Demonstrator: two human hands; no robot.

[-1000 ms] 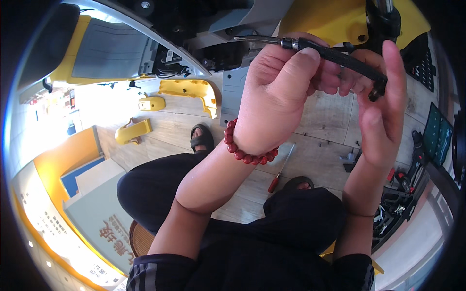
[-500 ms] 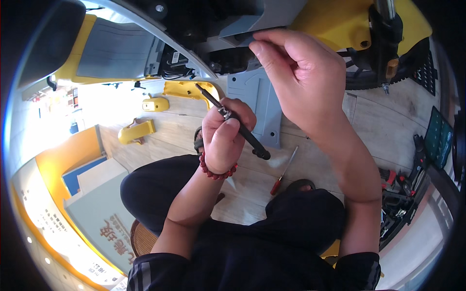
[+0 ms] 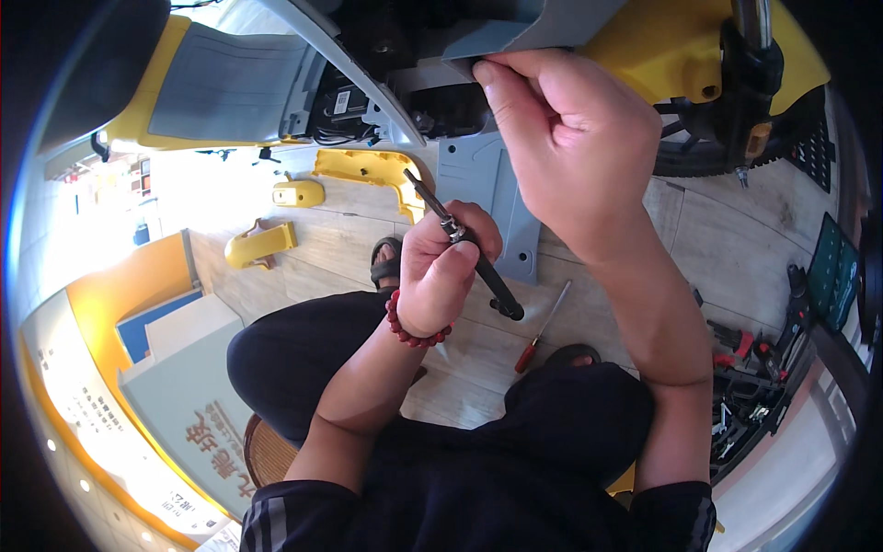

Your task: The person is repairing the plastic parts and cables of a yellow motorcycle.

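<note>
Black tool (image 3: 489,276), clasped in left hand (image 3: 436,276)

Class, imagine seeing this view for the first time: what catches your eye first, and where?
Probably the left hand near the centre, wearing a red bead bracelet and gripping a black-handled tool, and the right hand, higher up, at the edge of a grey panel. The bright yellow bodywork at upper right would likely follow, then the red-handled screwdriver on the floor.
</note>
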